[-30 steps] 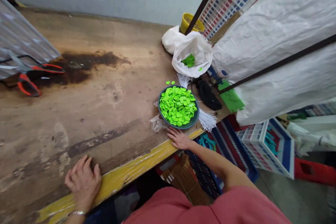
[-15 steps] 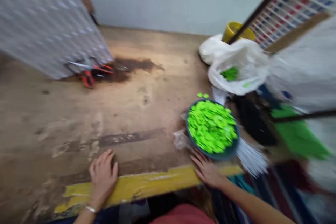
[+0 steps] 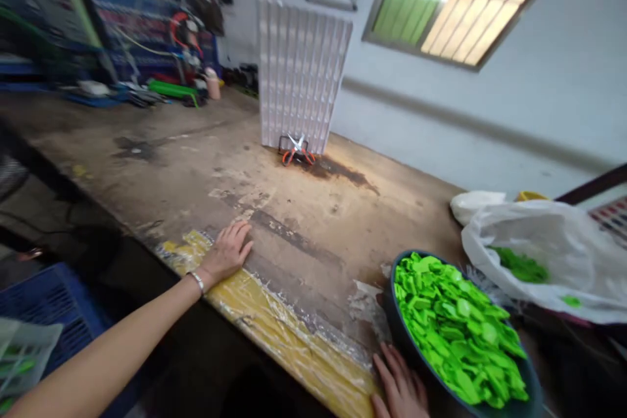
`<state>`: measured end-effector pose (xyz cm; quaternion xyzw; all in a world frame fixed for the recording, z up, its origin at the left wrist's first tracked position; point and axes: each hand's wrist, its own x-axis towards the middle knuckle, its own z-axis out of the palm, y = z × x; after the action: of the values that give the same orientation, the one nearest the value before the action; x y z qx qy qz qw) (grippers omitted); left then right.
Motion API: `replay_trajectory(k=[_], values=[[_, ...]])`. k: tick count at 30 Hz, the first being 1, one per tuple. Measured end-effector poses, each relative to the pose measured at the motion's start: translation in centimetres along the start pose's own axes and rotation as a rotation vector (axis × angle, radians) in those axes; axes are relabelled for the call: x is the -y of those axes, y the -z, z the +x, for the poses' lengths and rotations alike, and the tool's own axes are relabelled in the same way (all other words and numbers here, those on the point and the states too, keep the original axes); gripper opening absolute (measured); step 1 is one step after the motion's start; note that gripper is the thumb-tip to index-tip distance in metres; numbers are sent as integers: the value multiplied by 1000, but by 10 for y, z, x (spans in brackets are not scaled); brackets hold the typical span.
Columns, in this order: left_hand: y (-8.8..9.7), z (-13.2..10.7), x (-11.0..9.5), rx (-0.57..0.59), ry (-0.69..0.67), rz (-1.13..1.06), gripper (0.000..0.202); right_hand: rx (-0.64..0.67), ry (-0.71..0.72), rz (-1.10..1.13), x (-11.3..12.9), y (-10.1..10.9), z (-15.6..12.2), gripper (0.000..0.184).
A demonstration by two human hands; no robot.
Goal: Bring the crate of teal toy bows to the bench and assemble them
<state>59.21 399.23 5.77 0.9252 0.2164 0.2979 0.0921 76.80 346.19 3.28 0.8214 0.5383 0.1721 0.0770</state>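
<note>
My left hand (image 3: 226,251) lies flat, fingers stretched, on the worn wooden table (image 3: 196,163) at its yellow taped front edge (image 3: 274,326); a bracelet is on the wrist. My right hand (image 3: 400,388) rests flat with fingers apart at the bottom of the view, touching the near rim of a dark bowl (image 3: 406,343). The bowl is heaped with small bright green plastic pieces (image 3: 453,323). Neither hand holds anything.
A white plastic bag (image 3: 539,255) with more green pieces lies right of the bowl. Orange-handled scissors (image 3: 296,153) lie at the foot of an upright white ribbed panel (image 3: 301,75). Blue crates (image 3: 53,313) sit low on the left; shelves with clutter fill the far left.
The view has swung up and to the left, bringing the far wall, window and panel into sight. Both hands have stayed flat on the table edge, the right one by the bowl.
</note>
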Motion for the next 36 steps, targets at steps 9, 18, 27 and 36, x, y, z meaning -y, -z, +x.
replay_trajectory(k=[9,18,27,36], values=[[0,-31,-76,-253,37,43,36,-512,-5,1,12,-56,76,42],[17,-245,-189,-67,52,-153,43,-549,116,123,11,-34,96,50],[121,-350,-147,-394,467,36,23,-267,230,14,-7,-2,100,53],[118,-344,-165,-628,504,-61,16,-433,189,-21,-10,2,98,50]])
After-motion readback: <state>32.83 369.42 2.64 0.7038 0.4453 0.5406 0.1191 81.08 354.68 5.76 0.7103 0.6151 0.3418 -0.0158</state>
